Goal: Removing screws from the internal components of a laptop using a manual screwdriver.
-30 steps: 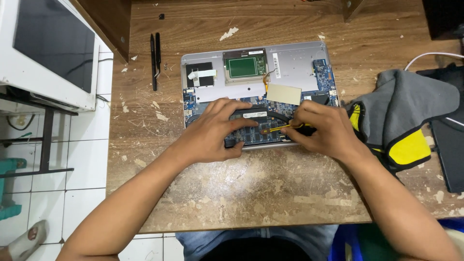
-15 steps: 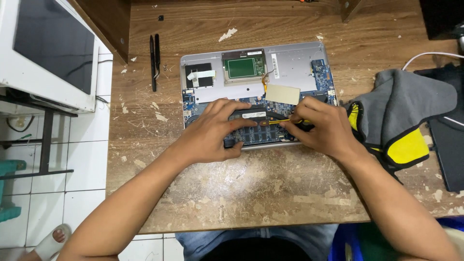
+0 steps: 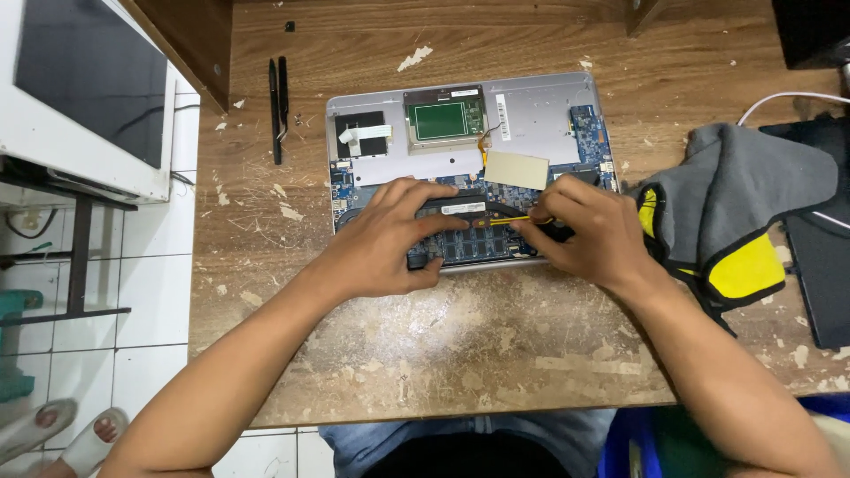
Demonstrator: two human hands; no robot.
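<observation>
One opened laptop (image 3: 496, 133) lies bottom-up on the wooden tabletop (image 3: 443, 345), its circuit board bare. The left hand (image 3: 390, 243) rests flat on the near edge, fingers spread wide, clasping nothing. The right hand (image 3: 589, 232) has its grip closed on one yellow-handled tool (image 3: 522, 219), the tip on the board. Two black tweezers (image 3: 278, 102) lie well apart to the left; one grey-and-yellow cloth (image 3: 735, 221) sits just right.
</observation>
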